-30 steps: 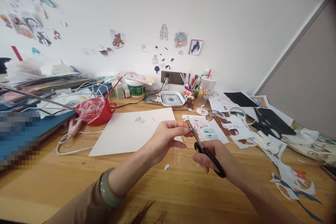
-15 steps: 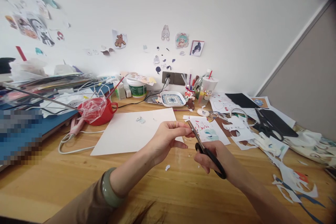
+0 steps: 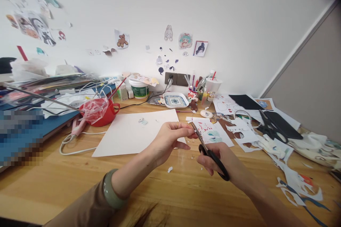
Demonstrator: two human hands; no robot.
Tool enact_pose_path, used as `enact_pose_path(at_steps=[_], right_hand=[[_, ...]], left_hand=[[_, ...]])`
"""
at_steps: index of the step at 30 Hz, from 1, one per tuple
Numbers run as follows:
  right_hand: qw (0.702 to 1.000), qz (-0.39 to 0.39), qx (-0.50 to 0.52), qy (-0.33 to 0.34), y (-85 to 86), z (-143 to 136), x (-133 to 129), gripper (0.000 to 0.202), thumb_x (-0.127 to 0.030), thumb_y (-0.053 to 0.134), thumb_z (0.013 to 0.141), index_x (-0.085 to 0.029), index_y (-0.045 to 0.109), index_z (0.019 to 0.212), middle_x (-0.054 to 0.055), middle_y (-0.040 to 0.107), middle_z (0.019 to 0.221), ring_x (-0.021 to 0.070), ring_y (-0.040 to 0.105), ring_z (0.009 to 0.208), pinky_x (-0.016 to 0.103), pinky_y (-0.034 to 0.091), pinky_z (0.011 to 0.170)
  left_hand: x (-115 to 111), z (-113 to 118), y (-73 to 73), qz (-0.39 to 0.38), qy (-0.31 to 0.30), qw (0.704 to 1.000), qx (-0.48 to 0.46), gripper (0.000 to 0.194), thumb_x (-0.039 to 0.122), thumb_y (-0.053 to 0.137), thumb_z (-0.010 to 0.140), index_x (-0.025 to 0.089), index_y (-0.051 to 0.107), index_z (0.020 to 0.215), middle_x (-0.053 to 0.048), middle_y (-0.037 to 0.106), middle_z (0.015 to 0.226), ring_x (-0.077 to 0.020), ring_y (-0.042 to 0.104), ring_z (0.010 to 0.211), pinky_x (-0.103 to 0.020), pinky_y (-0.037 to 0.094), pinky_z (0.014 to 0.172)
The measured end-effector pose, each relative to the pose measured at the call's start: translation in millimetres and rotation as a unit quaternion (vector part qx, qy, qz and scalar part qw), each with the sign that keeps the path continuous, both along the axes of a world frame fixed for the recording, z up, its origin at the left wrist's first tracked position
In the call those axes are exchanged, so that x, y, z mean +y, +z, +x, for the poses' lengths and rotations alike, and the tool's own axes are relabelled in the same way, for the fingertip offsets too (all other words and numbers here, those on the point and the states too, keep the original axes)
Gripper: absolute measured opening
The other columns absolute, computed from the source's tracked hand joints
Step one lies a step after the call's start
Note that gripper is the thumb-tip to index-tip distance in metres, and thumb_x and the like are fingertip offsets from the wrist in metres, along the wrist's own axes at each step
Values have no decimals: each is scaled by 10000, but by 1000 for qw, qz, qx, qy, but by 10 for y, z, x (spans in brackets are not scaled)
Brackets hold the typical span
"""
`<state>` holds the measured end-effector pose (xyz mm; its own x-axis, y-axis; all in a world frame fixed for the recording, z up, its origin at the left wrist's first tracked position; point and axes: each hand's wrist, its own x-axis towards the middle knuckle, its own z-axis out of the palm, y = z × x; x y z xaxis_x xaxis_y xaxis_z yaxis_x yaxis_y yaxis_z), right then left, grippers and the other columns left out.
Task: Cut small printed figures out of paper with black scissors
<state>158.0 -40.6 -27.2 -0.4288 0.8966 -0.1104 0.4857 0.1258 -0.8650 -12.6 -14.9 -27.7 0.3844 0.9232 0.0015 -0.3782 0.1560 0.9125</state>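
Above the wooden table, my right hand [image 3: 213, 158] is closed around the black handles of a pair of scissors [image 3: 204, 145]. The blades point up and left, their tips beside the fingertips of my left hand [image 3: 174, 136]. My left thumb and index finger are pinched together on something too small to make out, perhaps a paper bit. Behind my left hand lies a large white sheet [image 3: 128, 136] with small cut-out pieces on it. A printed sheet [image 3: 221, 133] with red and teal shapes lies behind the scissors.
Small paper scraps [image 3: 169, 169] lie below my hands. Cut-up paper, black sheets and another pair of black scissors [image 3: 271, 127] cover the right side. A red cup [image 3: 106, 113] with plastic wrap stands left; a patterned tray [image 3: 176, 100] and a drink cup [image 3: 211, 90] stand at the back.
Almost nothing differs. Both hands and the scissors hold nearly the same position, and the view has shifted very slightly.
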Motion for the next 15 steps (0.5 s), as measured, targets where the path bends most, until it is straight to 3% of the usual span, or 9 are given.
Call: enact_pose_path(at_steps=[15], right_hand=[[999, 19, -20, -28, -12, -7, 2, 388, -468, 548, 702, -187, 383, 493, -62, 372, 431, 80, 326, 417, 206, 230, 399]], left_hand=[[-7, -13, 52, 8, 7, 1000, 20, 179, 304, 642, 621, 135, 612, 671, -37, 579, 689, -127, 504, 691, -191, 438, 486]])
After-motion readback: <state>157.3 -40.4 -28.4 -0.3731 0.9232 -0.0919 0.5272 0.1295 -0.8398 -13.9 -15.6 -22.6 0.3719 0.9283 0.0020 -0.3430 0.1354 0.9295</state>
